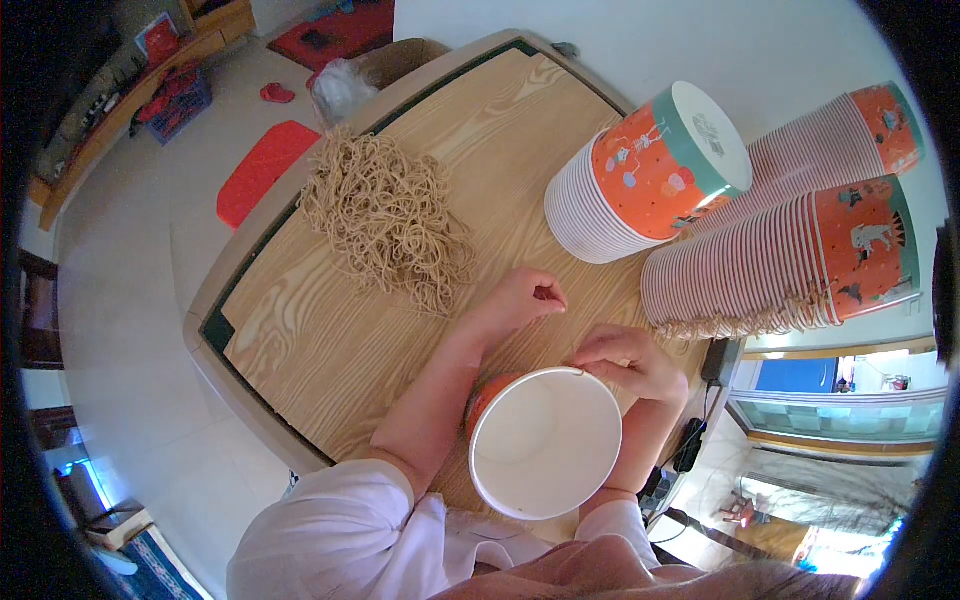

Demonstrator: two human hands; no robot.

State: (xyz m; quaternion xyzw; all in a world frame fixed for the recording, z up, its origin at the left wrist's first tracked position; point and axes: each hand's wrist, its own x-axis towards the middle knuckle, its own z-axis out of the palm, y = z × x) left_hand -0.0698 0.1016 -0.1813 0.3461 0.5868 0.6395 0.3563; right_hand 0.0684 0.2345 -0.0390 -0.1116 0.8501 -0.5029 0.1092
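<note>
A white-lined paper bucket (545, 445) with an orange outside is tilted toward me, between my forearms, its open mouth facing up at me. My right hand (635, 365) is at its far rim, fingertips pinched together beside a small hole near the edge; whatever they pinch is too small to make out. Just beyond the rim, to the left, my left hand (525, 300) is closed with curled fingers above the tabletop, and its contents are hidden. A loose heap of tan twine pieces (390, 220) lies on the table to the left of that hand.
Tall nested stacks of orange and green paper buckets (650, 175) stand or lean at the right, with twine strands (760, 322) along the nearest one. The wood-grain table (300, 340) has a raised pale edge. Black power adapters (690, 445) sit by its right side.
</note>
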